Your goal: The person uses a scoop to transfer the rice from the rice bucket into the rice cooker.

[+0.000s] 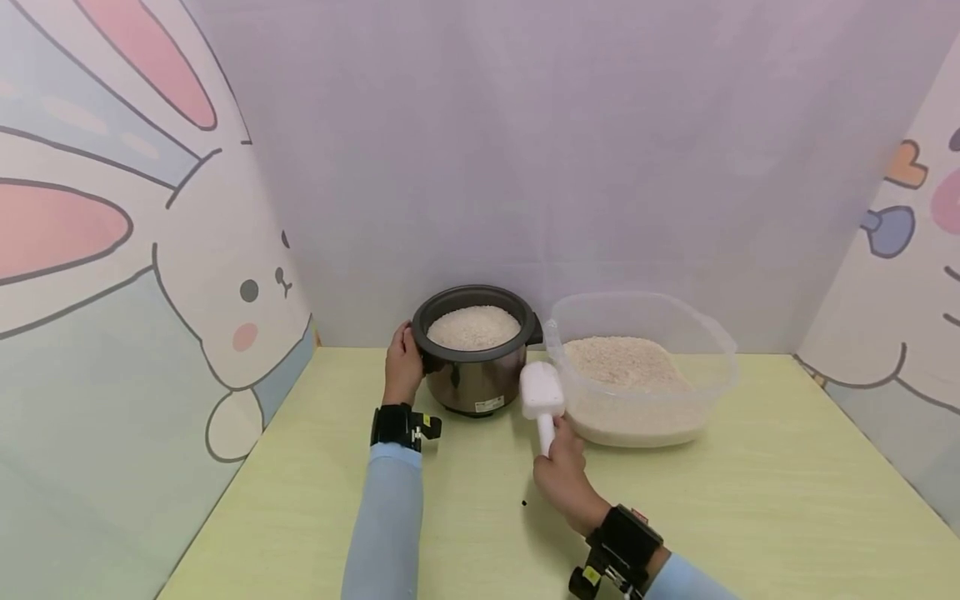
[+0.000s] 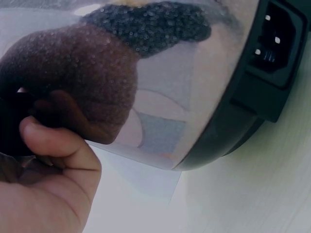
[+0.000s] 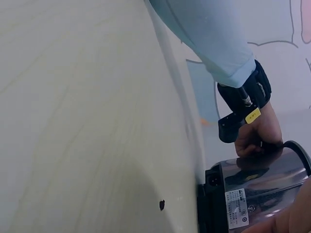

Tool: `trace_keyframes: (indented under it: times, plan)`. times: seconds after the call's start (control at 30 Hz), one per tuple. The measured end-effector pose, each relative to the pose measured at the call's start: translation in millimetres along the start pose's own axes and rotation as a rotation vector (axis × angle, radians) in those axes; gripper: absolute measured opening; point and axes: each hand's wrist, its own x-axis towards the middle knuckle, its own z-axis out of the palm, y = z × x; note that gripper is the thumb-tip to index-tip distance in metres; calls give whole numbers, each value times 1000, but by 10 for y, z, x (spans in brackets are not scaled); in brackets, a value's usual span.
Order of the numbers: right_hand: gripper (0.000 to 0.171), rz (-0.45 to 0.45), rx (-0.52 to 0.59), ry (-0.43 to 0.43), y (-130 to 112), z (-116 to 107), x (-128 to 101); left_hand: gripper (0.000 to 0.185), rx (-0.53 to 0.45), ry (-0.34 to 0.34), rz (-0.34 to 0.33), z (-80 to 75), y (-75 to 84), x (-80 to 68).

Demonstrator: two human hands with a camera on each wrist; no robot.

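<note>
Bracing rice cooker (image 1: 474, 350): left hand (image 1: 402, 364) fingers curled on its side | right hand (image 1: 564, 477) grips white scoop (image 1: 542, 398) beside rice tub (image 1: 641, 367), ready to dip.

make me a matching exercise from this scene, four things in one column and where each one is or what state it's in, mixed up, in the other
1. round steel rice cooker pot
2. clear plastic tub
3. white plastic scoop
4. small dark speck

a. gripped by its handle in the right hand
b. alone on the yellow-green table
c. left hand holds its side
d. holds a heap of rice, at right

Pairs: 1-c, 2-d, 3-a, 4-b
</note>
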Motion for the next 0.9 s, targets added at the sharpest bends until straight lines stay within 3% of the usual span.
trace_keyframes:
  times: [0.2, 0.5, 0.8, 0.9]
  plan:
    - [76, 38, -35, 8, 41, 80, 33, 52, -2, 6, 11, 12, 7, -5]
    - [76, 86, -53, -62, 106, 61, 19, 52, -6, 2, 19, 11, 34, -15]
    - [61, 119, -145, -63, 87, 63, 34, 51, -2, -4, 18, -5, 4, -17]
    - [45, 140, -198, -32, 79, 93, 42, 51, -5, -1, 19, -6, 2, -19]
